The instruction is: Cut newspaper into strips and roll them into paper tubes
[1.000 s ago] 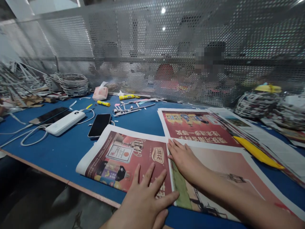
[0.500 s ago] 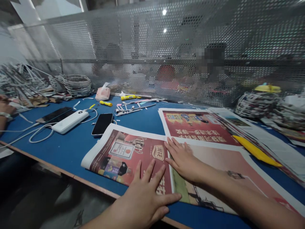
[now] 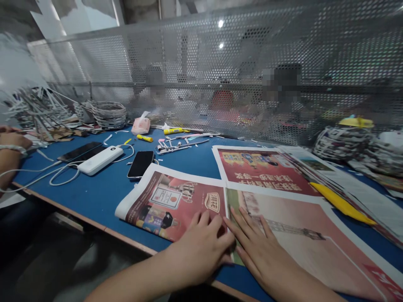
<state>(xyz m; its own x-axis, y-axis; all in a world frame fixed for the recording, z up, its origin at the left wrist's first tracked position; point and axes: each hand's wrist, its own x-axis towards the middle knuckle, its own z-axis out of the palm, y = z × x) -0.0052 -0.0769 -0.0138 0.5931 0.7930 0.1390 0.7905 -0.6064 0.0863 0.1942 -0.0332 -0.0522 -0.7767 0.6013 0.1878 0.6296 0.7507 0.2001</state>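
A newspaper (image 3: 299,214) lies spread on the blue table, its left part folded over into a red printed flap (image 3: 179,191). My left hand (image 3: 206,241) is on the flap's lower right corner, fingers bent and drawn together. Its thumb is partly hidden at the paper's edge, so the grip shows only in part. Just beside it, my right hand (image 3: 261,247) lies flat with fingers stretched out, pressing the paper right of the flap's edge.
A black phone (image 3: 140,164) and a white power bank (image 3: 100,160) with cables lie left. Behind are glue sticks (image 3: 145,138), paper scraps and a woven basket (image 3: 108,114). A yellow strip-like object (image 3: 341,203) lies right. Another person's arm (image 3: 9,155) rests at far left.
My left hand has moved up and right, its spread fingers now curled at the flap's edge. My right hand has slid down toward me along the paper.
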